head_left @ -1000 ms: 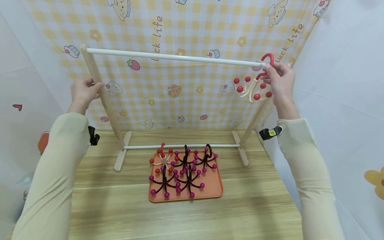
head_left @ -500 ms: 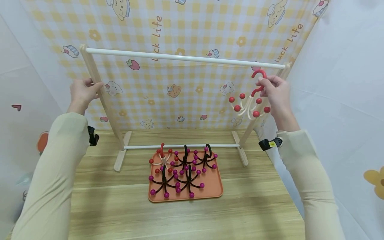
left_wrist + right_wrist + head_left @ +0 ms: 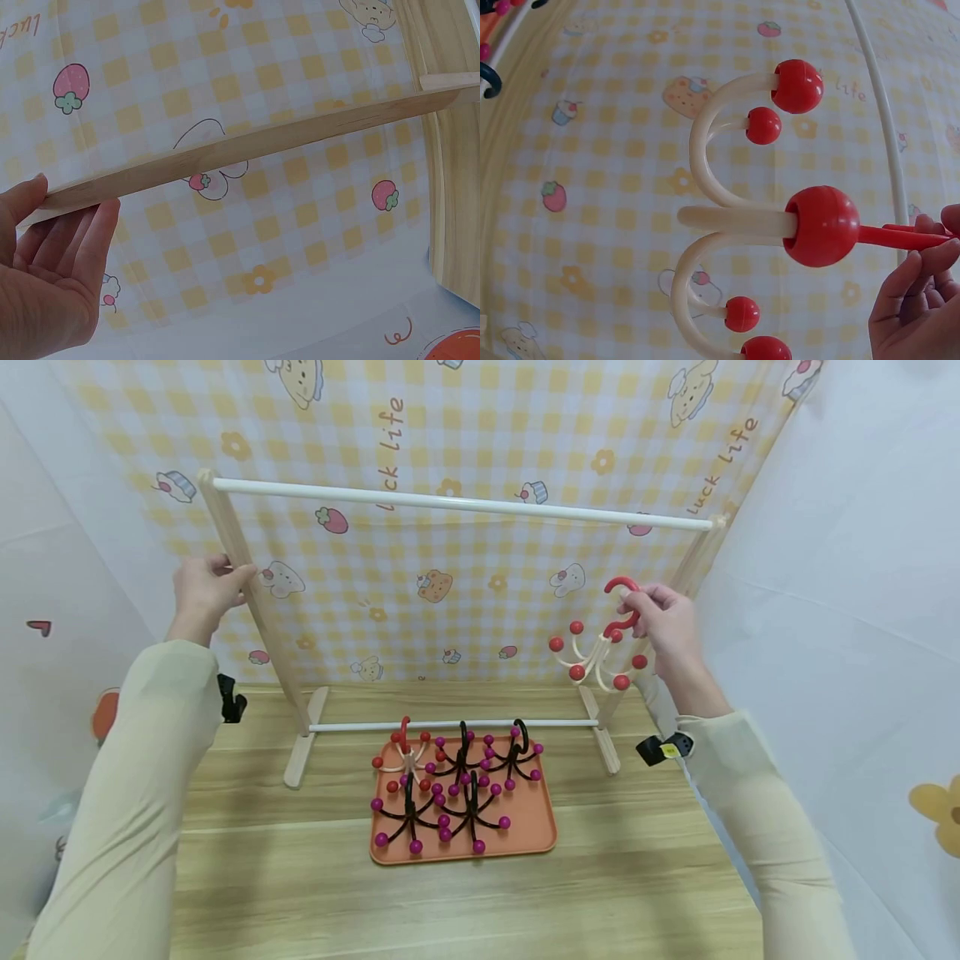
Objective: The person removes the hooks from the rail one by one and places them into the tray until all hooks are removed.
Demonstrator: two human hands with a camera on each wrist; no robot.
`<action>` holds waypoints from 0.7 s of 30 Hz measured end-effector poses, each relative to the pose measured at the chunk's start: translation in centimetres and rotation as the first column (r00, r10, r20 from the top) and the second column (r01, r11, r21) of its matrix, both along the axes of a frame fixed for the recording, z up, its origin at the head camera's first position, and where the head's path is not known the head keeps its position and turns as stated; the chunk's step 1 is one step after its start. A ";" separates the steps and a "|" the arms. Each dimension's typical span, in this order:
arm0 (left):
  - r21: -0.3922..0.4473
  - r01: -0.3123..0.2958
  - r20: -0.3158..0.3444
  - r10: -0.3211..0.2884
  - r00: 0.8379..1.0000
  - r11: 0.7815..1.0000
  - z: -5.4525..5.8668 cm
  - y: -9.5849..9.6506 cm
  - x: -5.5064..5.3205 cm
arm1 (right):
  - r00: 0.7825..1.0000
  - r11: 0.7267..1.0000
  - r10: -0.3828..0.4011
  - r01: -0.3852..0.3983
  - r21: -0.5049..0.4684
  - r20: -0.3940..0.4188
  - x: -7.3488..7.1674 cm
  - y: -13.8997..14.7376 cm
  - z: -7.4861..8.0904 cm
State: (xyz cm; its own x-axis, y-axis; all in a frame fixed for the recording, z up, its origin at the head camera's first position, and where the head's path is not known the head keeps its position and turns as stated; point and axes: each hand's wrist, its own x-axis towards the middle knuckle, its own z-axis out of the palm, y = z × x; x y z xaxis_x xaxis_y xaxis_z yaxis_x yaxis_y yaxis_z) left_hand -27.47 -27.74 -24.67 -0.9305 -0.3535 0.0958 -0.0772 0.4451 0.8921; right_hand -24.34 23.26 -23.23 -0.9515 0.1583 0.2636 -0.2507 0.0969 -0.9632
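Observation:
My right hand (image 3: 667, 627) pinches the red hook of a hanger (image 3: 597, 658) with cream arms and red ball tips. The hanger is in the air below the white top rail (image 3: 465, 504), apart from it. In the right wrist view its arms and red balls (image 3: 823, 225) fill the middle, and the fingers hold the hook at the right edge. At the left, my left hand (image 3: 207, 596) grips the rack's wooden upright (image 3: 266, 618) between thumb and fingers. The left wrist view shows this grip near one end of the upright (image 3: 225, 154).
An orange tray (image 3: 528, 835) on the wooden table (image 3: 480, 910) holds another red-hooked hanger (image 3: 408, 760) and several black hangers (image 3: 472, 810) with magenta balls. Behind the tray runs the lower white rail (image 3: 352, 727). A checkered cloth (image 3: 465, 627) hangs behind the rack.
My right hand has brought the red-hooked hanger down and to the left, from beside the right end of the top rail to below it. The left hand has stayed on the upright.

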 end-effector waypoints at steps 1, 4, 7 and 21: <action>-0.005 0.001 0.008 -0.001 1.000 1.000 0.0 0.0 0.0 | 1.000 1.000 0.003 -0.003 0.007 0.013 0.1 0.0 -0.2; -0.010 0.002 0.031 -0.001 1.000 1.000 0.2 0.1 0.0 | 0.999 1.000 0.009 -0.010 0.022 0.042 0.3 -0.1 -1.0; -0.022 0.002 0.044 -0.001 0.999 1.000 0.2 0.1 0.0 | 0.996 0.999 0.022 -0.025 0.027 0.086 0.6 -0.1 -1.7; -0.005 0.005 0.041 -0.004 0.999 1.000 0.5 0.3 0.4 | 0.978 0.995 0.071 -0.082 0.053 0.194 1.7 -0.1 -6.1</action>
State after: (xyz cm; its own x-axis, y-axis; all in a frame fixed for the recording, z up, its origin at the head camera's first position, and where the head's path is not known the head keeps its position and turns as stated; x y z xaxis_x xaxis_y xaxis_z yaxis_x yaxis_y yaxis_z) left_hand -27.09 -27.41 -24.17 -0.9353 -0.3489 0.0594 -0.1116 0.4499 0.8861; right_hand -22.64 23.16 -29.32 -0.9940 0.0725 0.0819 -0.0708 0.1441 -0.9870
